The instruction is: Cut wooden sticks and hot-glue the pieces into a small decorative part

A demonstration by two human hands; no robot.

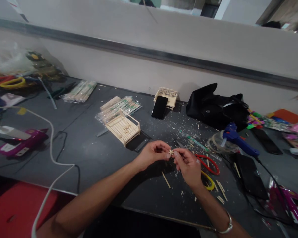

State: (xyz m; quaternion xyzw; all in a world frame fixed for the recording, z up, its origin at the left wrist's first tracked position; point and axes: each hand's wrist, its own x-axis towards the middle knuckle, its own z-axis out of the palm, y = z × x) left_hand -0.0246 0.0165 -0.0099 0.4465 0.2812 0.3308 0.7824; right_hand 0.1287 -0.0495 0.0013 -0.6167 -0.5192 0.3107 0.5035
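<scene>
My left hand (154, 154) and my right hand (188, 165) meet near the middle of the dark table, their fingertips pinching a small star-shaped wooden piece (171, 152) between them. Just right of my right hand lie scissors with red and yellow handles (210, 165). A miniature wooden bed frame (124, 129) with small pieces on its slats stands up and left of my hands. Behind it are wrapped wooden sticks (116, 109). A black phone (160, 107) leans against a small wooden bench (171, 96) by the wall.
A blue glue gun (238, 140) with a cable, a black bag (213, 105) and a dark phone (252, 177) lie to the right. At left are a white cable (52, 142) and a purple device (22, 142). Wood scraps litter the tabletop (144, 195).
</scene>
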